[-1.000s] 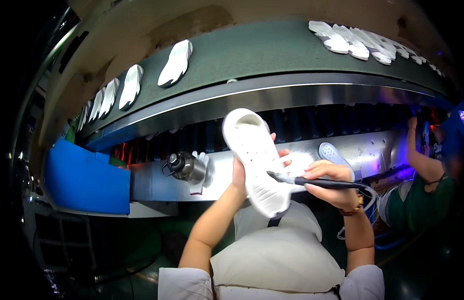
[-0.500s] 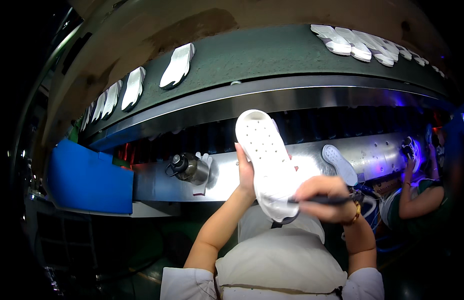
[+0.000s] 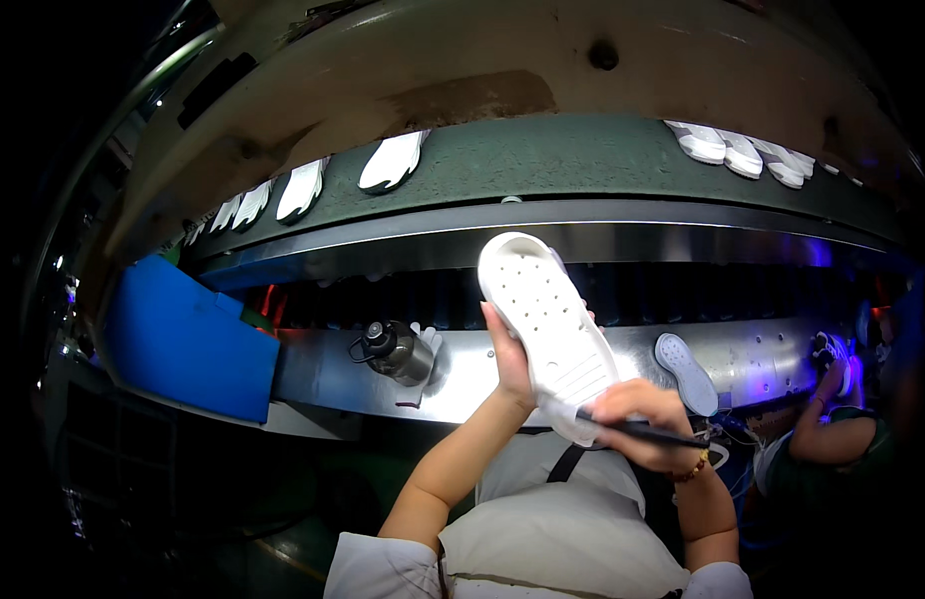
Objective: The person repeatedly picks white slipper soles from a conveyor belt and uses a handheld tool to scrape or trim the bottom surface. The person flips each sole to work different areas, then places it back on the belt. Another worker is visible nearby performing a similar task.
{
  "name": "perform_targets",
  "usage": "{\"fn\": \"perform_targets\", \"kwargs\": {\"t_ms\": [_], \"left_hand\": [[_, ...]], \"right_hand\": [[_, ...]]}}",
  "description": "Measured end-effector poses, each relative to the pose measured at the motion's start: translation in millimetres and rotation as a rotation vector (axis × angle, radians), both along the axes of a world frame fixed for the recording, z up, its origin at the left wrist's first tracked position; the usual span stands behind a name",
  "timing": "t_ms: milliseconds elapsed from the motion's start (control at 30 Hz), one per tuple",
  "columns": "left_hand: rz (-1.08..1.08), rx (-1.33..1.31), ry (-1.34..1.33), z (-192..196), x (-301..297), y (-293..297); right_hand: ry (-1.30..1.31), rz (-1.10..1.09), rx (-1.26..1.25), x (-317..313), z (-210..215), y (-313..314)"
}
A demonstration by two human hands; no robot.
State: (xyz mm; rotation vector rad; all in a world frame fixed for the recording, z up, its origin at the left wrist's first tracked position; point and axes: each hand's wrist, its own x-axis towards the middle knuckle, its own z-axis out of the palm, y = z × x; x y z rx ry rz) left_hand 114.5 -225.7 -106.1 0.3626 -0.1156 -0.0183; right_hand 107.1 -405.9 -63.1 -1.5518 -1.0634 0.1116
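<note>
Now I'm leaving the middle: right hand [image 3: 644, 405] pinching the black tool [image 3: 667, 435] at the near end, left hand [image 3: 515, 367] holding the white sole [image 3: 554, 317].

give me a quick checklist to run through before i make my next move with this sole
1. White sole held by the left hand: ok, gripped along its left side.
2. Black-handled tool held in the right hand: ok.
3. Tool tip at the sole's lower end: ok, it points there.
4. Tip actually touching the surface: cannot tell, too blurred.
5. Bottle clear of the sole: ok, apart to its left.
6. Second sole lying on the metal bench: ok, to the right of the held one.
</note>
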Motion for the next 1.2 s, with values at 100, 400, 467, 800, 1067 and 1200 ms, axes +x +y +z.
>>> {"fn": "perform_targets", "kwargs": {"t_ms": [100, 400, 467, 800, 1067, 1200], "left_hand": [[0.049, 0.019, -0.042, 4.6, 0.7, 3.9], [0.088, 0.126, -0.061, 15.3, 3.9, 5.0], [0.139, 0.157, -0.015, 18.5, 6.1, 4.6], [0.126, 0.277, -0.051, 30.8, 11.3, 4.1], [-0.033, 0.165, -0.149, 10.8, -22.9, -25.5], [-0.035, 0.090, -0.123, 13.8, -21.3, -21.7]], "right_hand": [[0.191, 0.185, 0.096, 7.5, -1.3, -16.4], [0.328, 0.257, 0.226, 12.5, -13.9, -29.0], [0.380, -0.019, 0.190, 17.0, -25.9, -30.4], [0.792, 0.083, 0.461, 10.5, -40.4, -24.8], [0.627, 0.036, 0.297, -8.5, -29.7, -10.7], [0.607, 0.154, 0.328, 8.7, -22.0, -21.7]]}}
